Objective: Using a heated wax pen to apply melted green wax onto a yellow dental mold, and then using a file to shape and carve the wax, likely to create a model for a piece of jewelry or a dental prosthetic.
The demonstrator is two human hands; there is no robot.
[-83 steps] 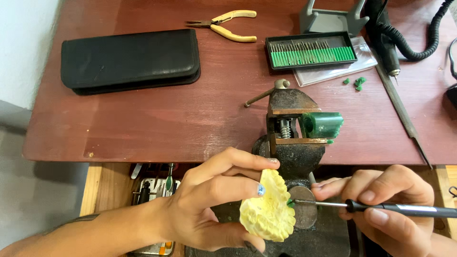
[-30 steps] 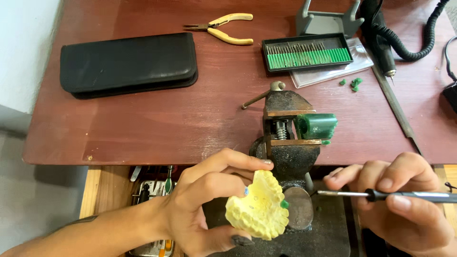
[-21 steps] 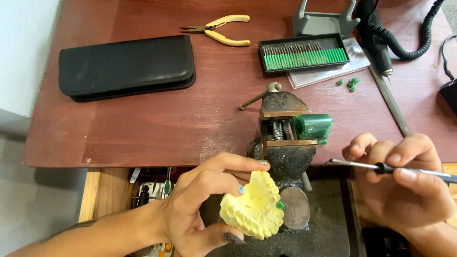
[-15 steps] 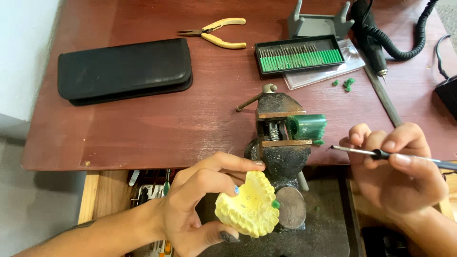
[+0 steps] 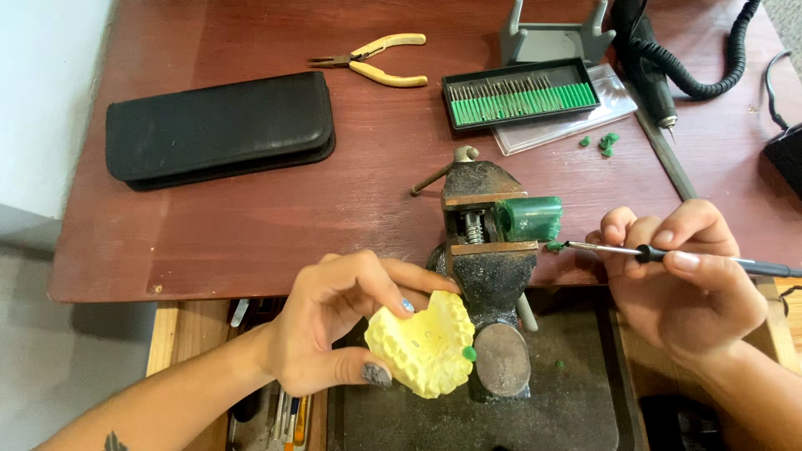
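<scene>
My left hand (image 5: pixel 334 326) holds a pale yellow dental cast (image 5: pixel 420 348) below the table edge; a small green blob sits on the cast's right edge. My right hand (image 5: pixel 681 280) grips a thin metal-tipped tool (image 5: pixel 668 255) like a pen. The tool's tip touches a bit of green wax just beside the green wax block (image 5: pixel 528 219) clamped in the small bench vise (image 5: pixel 487 250). The vise stands between my two hands, at the front edge of the brown table (image 5: pixel 251 225).
A black zip case (image 5: pixel 219 127) lies at the left, yellow-handled pliers (image 5: pixel 376 65) behind it. A black tray of green-shanked burs (image 5: pixel 520 92), green wax crumbs (image 5: pixel 603 144), a metal file (image 5: pixel 664 154) and a corded black handpiece (image 5: pixel 647 58) sit at the back right. An open drawer (image 5: pixel 276 409) lies below.
My right hand has lifted the tool away from the cast and swung its tip up to the green wax by the vise. The left hand has lowered the cast slightly.
</scene>
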